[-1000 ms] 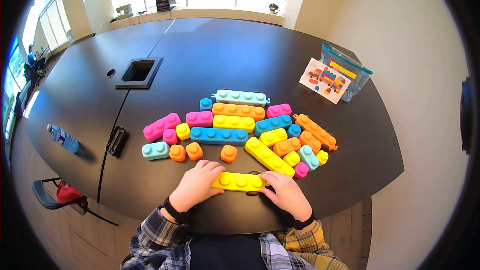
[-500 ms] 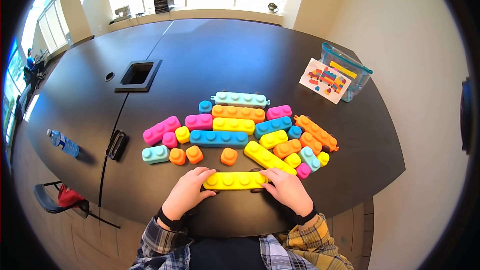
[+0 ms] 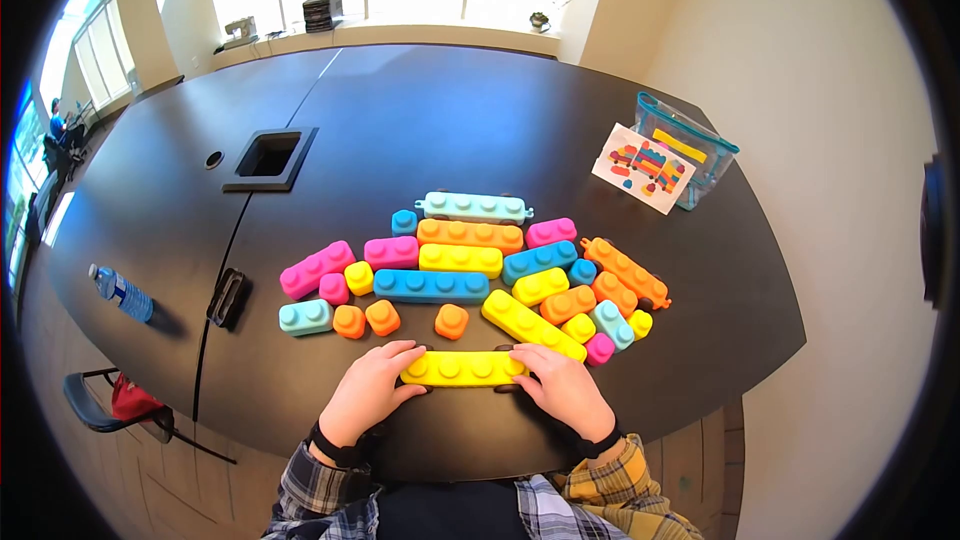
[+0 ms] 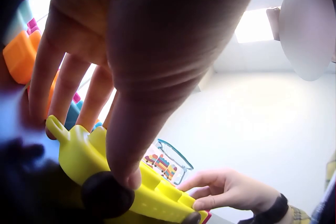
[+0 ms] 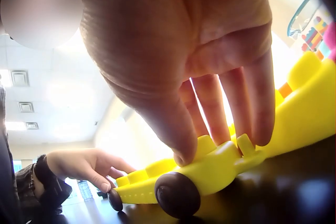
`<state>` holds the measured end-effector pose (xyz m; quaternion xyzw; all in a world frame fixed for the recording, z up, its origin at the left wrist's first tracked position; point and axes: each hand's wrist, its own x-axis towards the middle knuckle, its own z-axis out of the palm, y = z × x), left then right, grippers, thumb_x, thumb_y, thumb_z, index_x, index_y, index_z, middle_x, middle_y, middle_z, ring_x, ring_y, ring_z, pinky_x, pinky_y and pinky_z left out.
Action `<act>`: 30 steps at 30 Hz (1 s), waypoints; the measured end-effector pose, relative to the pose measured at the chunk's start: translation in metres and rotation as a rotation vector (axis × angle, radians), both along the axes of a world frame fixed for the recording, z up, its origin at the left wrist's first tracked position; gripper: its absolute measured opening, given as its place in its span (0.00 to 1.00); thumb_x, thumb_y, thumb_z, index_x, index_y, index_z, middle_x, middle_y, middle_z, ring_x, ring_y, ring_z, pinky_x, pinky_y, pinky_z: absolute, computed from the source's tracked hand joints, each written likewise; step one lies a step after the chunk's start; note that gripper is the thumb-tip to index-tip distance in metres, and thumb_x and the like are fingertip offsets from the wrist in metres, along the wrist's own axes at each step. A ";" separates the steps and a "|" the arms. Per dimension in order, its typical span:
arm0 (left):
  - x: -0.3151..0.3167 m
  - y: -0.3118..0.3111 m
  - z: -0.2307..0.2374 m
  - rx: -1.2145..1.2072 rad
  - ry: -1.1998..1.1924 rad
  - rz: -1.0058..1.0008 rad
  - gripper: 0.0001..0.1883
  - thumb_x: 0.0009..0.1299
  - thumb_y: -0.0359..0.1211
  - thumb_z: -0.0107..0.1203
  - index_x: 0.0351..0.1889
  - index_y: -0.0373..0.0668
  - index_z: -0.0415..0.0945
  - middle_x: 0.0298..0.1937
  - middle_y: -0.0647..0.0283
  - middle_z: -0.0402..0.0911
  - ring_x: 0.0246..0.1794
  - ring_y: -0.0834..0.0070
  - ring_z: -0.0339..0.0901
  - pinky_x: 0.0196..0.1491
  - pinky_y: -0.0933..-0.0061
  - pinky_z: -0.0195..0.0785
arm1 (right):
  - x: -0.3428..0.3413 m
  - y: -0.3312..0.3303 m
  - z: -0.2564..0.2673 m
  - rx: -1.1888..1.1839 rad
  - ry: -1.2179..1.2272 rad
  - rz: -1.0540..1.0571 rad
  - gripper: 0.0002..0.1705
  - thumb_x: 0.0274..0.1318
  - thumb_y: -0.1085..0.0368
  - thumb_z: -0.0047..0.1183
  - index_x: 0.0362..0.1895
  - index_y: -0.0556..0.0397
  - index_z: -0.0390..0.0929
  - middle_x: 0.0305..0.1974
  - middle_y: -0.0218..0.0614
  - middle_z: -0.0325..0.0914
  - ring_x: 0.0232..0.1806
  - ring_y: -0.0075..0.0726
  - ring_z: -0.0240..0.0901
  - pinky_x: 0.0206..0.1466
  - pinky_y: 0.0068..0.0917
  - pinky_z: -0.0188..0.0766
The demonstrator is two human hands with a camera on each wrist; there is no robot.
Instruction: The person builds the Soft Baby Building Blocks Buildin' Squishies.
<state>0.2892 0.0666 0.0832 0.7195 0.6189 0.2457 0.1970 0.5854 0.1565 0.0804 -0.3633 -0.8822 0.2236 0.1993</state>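
**Yellow wheeled base (image 3: 465, 368): two-handed hold near the near edge of the bench (image 3: 480, 120)**

**Head view.** The base lies lengthwise along the middle of the near edge. The left grip (image 3: 371, 393) holds its left end and the right grip (image 3: 566, 393) its right end; both are narrowed on it, thumbs on the near side. Beyond it, away from the near edge, lie an orange cube (image 3: 451, 321) and a slanting long yellow block (image 3: 533, 326). Caution: if both grips slacken, the base could roll on its wheels (image 3: 507, 389), parallel to the near edge. A push toward the far edge would probably disturb the cube or the long block.

**Left wrist view.** The left thumb presses the side just above a dark wheel, with fingers across the top and far side. Caution: thumb pressure here could drag on the wheel. The base looks smooth and glossy, with rounded studs, a row of small dots along its side and a coupling at the end.

**Right wrist view.** The right thumb bears on the end near a stud. A coupling with an upright peg projects past the grip, close to the long block; contact cannot be confirmed. Caution: sliding toward the right edge could jam the coupling against that block. The base appears level, its yellow body undamaged where visible.
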 end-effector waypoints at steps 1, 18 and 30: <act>-0.001 0.000 0.000 -0.002 -0.001 0.004 0.31 0.62 0.35 0.75 0.64 0.41 0.80 0.64 0.54 0.82 0.63 0.53 0.80 0.65 0.59 0.76 | 0.000 0.000 0.000 -0.002 -0.001 0.004 0.20 0.59 0.68 0.66 0.56 0.54 0.82 0.55 0.41 0.85 0.53 0.54 0.83 0.56 0.41 0.81; -0.005 0.002 0.002 0.005 -0.038 -0.030 0.30 0.61 0.33 0.76 0.62 0.42 0.81 0.61 0.54 0.85 0.61 0.53 0.82 0.64 0.58 0.76 | 0.001 0.001 0.002 -0.013 -0.006 -0.003 0.18 0.60 0.66 0.65 0.55 0.53 0.82 0.53 0.39 0.84 0.51 0.53 0.82 0.52 0.41 0.81; -0.123 0.062 -0.014 0.264 0.196 0.299 0.15 0.62 0.24 0.67 0.48 0.37 0.81 0.48 0.51 0.83 0.53 0.48 0.81 0.55 0.55 0.76 | 0.001 -0.001 -0.002 0.011 -0.006 -0.002 0.19 0.61 0.66 0.64 0.56 0.53 0.82 0.54 0.39 0.83 0.52 0.53 0.82 0.52 0.42 0.81</act>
